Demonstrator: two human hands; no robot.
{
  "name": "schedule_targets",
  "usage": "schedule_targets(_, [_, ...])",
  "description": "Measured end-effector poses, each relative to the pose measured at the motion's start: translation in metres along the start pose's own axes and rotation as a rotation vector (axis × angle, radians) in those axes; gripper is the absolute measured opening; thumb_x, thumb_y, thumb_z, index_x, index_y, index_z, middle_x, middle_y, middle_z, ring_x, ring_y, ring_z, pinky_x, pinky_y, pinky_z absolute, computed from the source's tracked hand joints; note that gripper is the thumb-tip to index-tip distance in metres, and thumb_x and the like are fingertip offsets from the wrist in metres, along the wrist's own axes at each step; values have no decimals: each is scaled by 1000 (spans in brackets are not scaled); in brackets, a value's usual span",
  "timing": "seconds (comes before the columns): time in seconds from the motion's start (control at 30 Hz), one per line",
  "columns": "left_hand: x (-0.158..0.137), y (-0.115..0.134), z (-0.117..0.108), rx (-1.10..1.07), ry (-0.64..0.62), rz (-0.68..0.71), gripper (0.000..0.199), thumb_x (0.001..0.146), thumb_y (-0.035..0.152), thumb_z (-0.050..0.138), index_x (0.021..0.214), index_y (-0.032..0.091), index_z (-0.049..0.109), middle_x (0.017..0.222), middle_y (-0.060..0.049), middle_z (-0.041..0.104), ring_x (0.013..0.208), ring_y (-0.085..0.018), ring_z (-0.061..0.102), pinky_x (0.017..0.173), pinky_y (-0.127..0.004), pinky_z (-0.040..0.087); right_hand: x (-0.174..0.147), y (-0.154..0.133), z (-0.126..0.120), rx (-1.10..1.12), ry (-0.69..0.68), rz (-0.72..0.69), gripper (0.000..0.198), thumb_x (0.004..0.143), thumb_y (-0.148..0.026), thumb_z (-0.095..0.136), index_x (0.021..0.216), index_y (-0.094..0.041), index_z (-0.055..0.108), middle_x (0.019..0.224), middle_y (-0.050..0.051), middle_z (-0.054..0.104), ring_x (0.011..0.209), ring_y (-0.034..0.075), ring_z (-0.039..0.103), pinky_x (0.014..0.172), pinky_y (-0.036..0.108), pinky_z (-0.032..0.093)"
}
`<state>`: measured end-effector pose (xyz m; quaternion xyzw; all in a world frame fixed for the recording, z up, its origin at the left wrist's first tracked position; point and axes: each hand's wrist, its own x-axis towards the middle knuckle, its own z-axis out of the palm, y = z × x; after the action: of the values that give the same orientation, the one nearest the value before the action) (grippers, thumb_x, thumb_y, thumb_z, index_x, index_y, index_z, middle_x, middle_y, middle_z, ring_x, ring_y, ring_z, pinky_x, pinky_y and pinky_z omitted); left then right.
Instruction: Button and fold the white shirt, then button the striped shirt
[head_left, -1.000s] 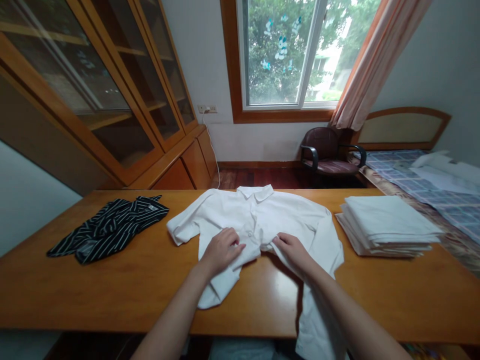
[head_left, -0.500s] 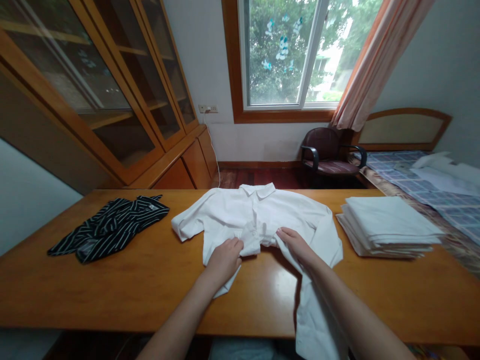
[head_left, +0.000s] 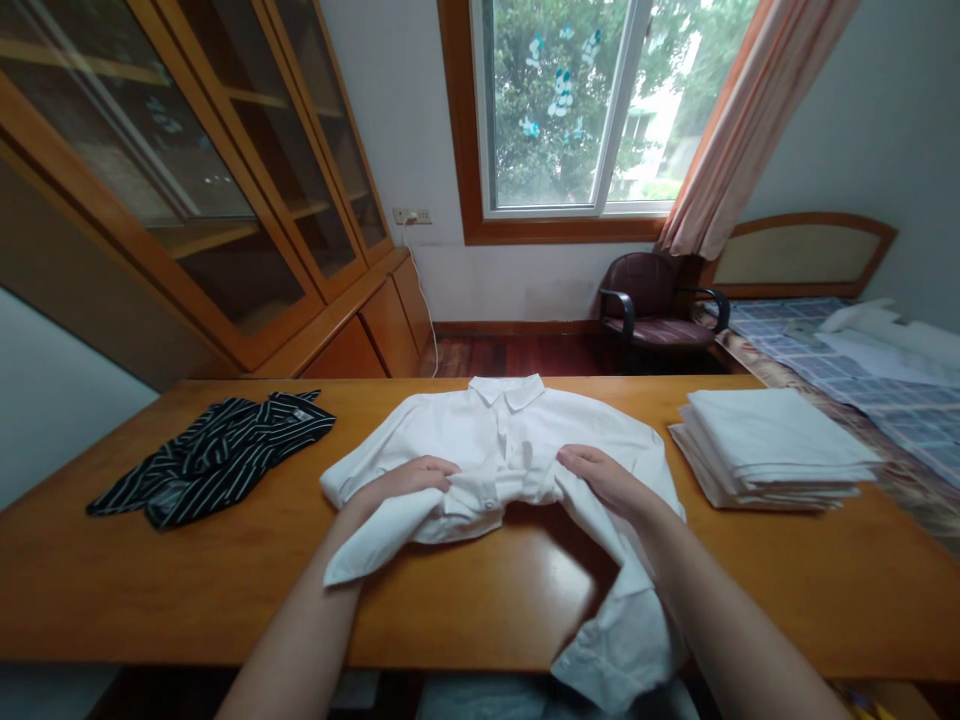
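A white collared shirt (head_left: 457, 425) lies spread on the wooden table, its collar toward the far edge. My left hand (head_left: 416, 478) is closed on the bunched cloth at the shirt's lower left, and a flap of fabric drapes over that wrist. On the other side my right hand (head_left: 600, 474) pinches the cloth near the lower right. A sleeve hangs from beside it, its cuff close to the table's front edge. Between both hands the lower part of the shirt is gathered in folds, with a button showing.
A crumpled black garment with white stripes (head_left: 217, 450) lies on the table's left. To the right sits a stack of folded white cloth (head_left: 780, 440). Beyond the table (head_left: 450, 620) are a maroon armchair (head_left: 652, 300), a bed (head_left: 810, 345) and a glass-fronted cabinet (head_left: 300, 200).
My left hand has moved left and slightly up, pulling the shirt's left side outward, with a flap now over the wrist. My right hand stays near its place. The hanging cuff has shifted left.
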<state>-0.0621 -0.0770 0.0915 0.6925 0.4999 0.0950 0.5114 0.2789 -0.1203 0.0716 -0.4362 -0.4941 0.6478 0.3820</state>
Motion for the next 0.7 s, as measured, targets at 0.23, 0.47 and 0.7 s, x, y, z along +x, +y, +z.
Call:
schedule_targets(0.23, [-1, -3, 3, -31, -242, 87, 36, 87, 48, 57, 94, 20, 77, 95, -5, 76, 94, -26, 68, 86, -31, 51, 7, 35, -19, -432, 164, -102, 47, 90, -60, 50, 79, -19, 70, 83, 5, 68, 82, 22, 61, 83, 35, 46])
schedule_targets(0.47, [33, -26, 19, 336, 254, 243, 46, 94, 49, 47, 121, 19, 68, 133, -12, 63, 128, -28, 52, 114, -42, 34, 6, 62, -24, -825, 189, -340, 26, 91, -35, 56, 106, -21, 73, 111, 9, 65, 104, 23, 59, 98, 40, 44])
schedule_targets(0.7, [52, -54, 47, 743, 380, 244, 48, 98, 43, 46, 142, 24, 51, 155, -9, 40, 147, -31, 25, 119, -60, 14, 9, 58, -35, -1115, 155, -400, 36, 88, -28, 61, 123, -24, 67, 131, 11, 61, 122, 29, 54, 111, 52, 34])
